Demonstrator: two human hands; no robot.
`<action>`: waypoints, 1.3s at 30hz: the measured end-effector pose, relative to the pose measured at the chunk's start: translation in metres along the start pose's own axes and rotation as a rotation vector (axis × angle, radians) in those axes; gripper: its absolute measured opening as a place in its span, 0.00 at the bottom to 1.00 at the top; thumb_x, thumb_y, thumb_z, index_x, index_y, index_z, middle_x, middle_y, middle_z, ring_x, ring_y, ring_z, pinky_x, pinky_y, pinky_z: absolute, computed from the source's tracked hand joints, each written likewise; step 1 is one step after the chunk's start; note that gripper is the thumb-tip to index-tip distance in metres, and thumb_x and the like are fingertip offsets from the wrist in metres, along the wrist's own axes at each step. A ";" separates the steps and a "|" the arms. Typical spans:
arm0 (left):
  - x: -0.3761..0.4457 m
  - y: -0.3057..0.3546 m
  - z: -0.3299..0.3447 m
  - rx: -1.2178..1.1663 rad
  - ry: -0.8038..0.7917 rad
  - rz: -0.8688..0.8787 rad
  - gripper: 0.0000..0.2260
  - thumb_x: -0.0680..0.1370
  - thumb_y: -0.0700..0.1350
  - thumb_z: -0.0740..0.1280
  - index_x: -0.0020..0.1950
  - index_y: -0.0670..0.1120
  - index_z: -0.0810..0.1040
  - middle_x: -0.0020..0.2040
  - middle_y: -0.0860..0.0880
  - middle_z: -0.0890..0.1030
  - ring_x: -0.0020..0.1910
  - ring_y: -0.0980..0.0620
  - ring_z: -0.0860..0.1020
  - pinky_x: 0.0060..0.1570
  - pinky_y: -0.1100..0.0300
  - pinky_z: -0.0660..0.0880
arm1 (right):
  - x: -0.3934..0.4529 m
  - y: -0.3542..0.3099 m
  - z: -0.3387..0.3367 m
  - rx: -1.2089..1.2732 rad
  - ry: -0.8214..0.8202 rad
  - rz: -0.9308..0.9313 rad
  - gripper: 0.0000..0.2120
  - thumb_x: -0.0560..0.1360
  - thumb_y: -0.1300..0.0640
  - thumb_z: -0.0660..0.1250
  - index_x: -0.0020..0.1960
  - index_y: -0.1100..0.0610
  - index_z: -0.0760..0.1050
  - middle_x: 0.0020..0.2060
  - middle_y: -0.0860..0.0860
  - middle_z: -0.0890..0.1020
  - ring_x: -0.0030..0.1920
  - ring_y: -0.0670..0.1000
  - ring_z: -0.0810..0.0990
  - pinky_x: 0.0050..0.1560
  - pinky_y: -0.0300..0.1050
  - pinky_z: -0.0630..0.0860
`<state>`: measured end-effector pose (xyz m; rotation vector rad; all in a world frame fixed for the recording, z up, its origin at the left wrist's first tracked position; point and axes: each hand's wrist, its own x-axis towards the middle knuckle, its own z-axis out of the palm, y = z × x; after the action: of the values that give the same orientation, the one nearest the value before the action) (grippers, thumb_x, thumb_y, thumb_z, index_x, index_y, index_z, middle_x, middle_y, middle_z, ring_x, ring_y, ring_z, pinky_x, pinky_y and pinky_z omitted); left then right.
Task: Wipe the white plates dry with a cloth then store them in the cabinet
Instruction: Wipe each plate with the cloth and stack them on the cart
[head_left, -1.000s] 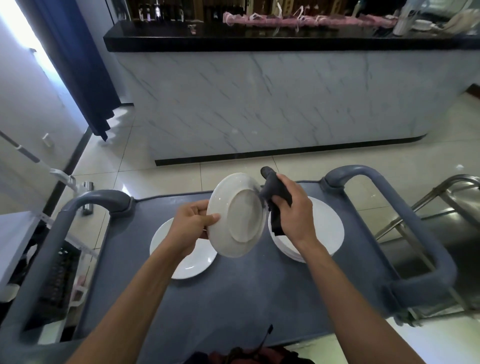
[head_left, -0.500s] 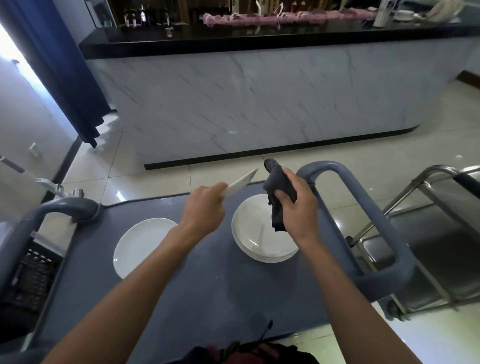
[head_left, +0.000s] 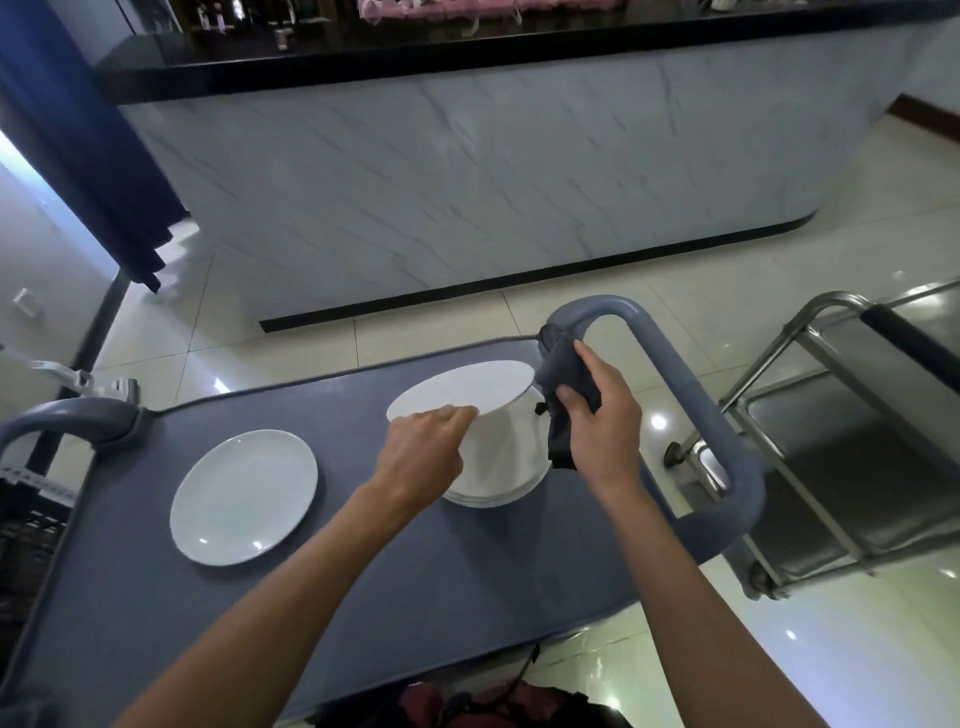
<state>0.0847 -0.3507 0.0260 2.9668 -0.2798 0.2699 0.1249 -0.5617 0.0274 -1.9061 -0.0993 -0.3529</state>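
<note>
Since the moment before, the plate (head_left: 462, 387) in the left hand (head_left: 423, 454) had turned from nearly edge-on to almost flat, and it hung low over the stack of plates (head_left: 501, 467) on the grey cart (head_left: 415, 571). The fingers (head_left: 457, 413) of that hand were curled over the near rim and pinched it, I think so that the wide surface stayed free and the plate could be guided without marking it. The right hand (head_left: 597, 421) held the dark cloth (head_left: 563, 395) bunched up, its fingers clamped around it, just beside the far edge of the plate; it seemed to wait there, ready for one more wipe or simply kept out of the way. One more white plate (head_left: 244, 496) lay alone on the left part of the cart, well apart from the stack, perhaps to keep wiped and unwiped ones separate, though which was which I could not tell. No cabinet was visible, so storing had not yet begun. A metal trolley (head_left: 831, 457) stood to the right.
</note>
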 end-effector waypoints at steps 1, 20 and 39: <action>0.000 0.002 0.003 0.017 -0.024 0.015 0.23 0.65 0.31 0.68 0.58 0.45 0.83 0.48 0.48 0.87 0.42 0.42 0.84 0.33 0.52 0.77 | -0.001 0.002 -0.002 -0.003 -0.001 0.002 0.24 0.77 0.65 0.69 0.71 0.51 0.73 0.64 0.46 0.78 0.65 0.44 0.74 0.68 0.41 0.71; -0.031 0.027 0.061 0.162 -0.292 0.159 0.29 0.64 0.35 0.78 0.64 0.44 0.78 0.62 0.44 0.80 0.61 0.40 0.79 0.46 0.47 0.80 | -0.012 0.016 -0.029 -0.174 0.108 -0.088 0.24 0.78 0.64 0.68 0.73 0.54 0.71 0.66 0.50 0.76 0.67 0.45 0.73 0.66 0.32 0.67; -0.037 0.023 0.071 0.060 -0.165 0.269 0.22 0.68 0.36 0.75 0.61 0.44 0.77 0.58 0.44 0.80 0.57 0.40 0.78 0.45 0.48 0.79 | -0.023 0.006 -0.015 -0.184 0.014 -0.135 0.25 0.78 0.66 0.68 0.73 0.54 0.71 0.65 0.50 0.76 0.66 0.45 0.74 0.66 0.35 0.69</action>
<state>0.0566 -0.3781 -0.0476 3.0101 -0.7050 0.0624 0.1018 -0.5752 0.0202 -2.0835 -0.1928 -0.4803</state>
